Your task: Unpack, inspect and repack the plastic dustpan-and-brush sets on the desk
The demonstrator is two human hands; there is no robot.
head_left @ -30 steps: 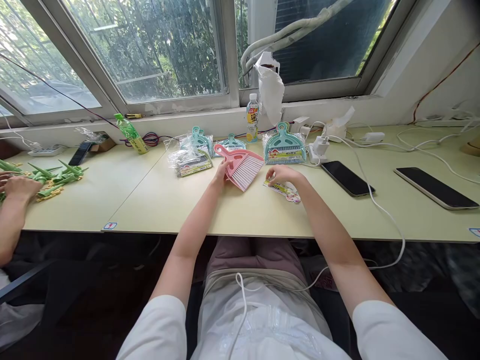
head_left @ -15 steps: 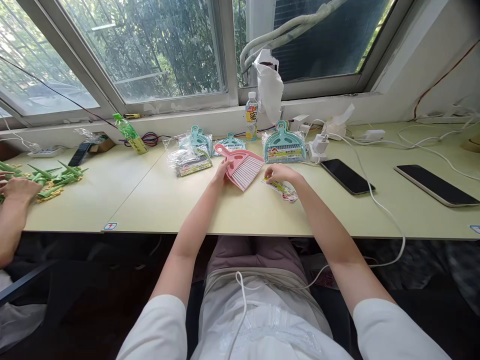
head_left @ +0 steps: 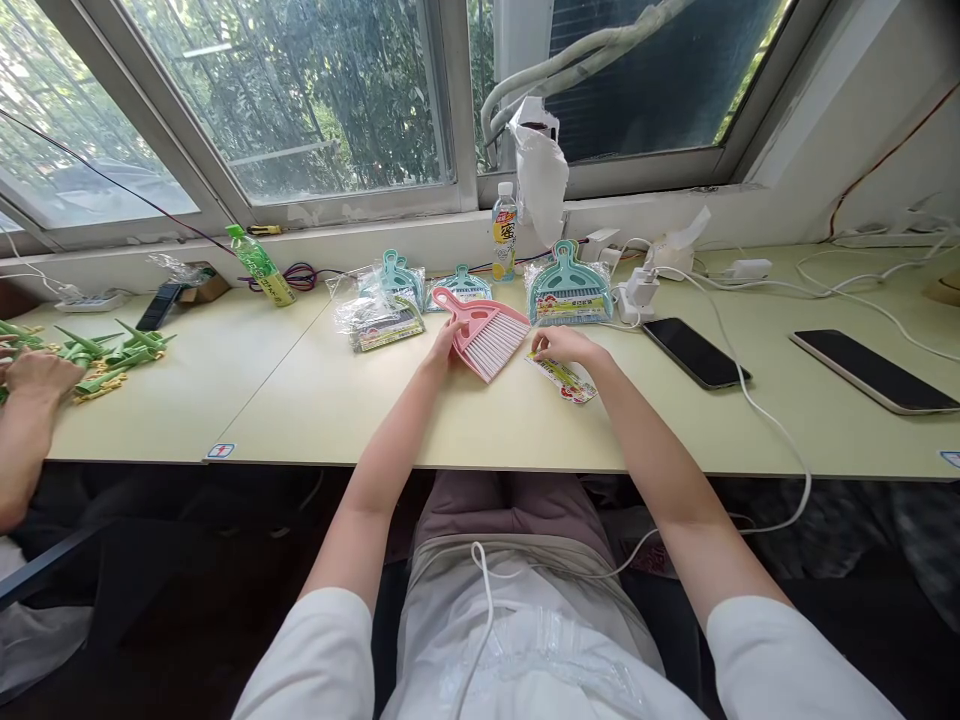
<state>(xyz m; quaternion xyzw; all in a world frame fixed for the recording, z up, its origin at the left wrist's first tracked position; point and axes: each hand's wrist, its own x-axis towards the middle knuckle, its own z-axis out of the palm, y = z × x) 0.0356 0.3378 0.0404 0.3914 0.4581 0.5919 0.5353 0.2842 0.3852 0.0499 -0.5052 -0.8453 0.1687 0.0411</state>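
Observation:
My left hand [head_left: 447, 342] is closed on the left side of a pink dustpan and brush set [head_left: 491, 340], its white bristles turned up and its handle pointing to the far left. To the right of it, my right hand [head_left: 559, 344] pinches the upper end of a printed cardboard label [head_left: 566, 380] in yellow, white and red, the rest of which slants down over the table. Behind the pink set stand bagged teal dustpan sets [head_left: 568, 285], with another teal set [head_left: 460, 286] farther left. A clear plastic packet [head_left: 386, 325] with a printed label lies left of my left hand.
A drink bottle [head_left: 503, 232] stands by the window; a green bottle [head_left: 261, 265] leans at the left. Two dark phones or tablets, one a phone [head_left: 694, 352], lie at the right near a white cable [head_left: 757, 400]. Another person's hand [head_left: 45, 375] is among green plastic pieces [head_left: 127, 350].
Almost nothing differs. Both my hands keep their places on the pink set and the label, and the view has shifted very slightly.

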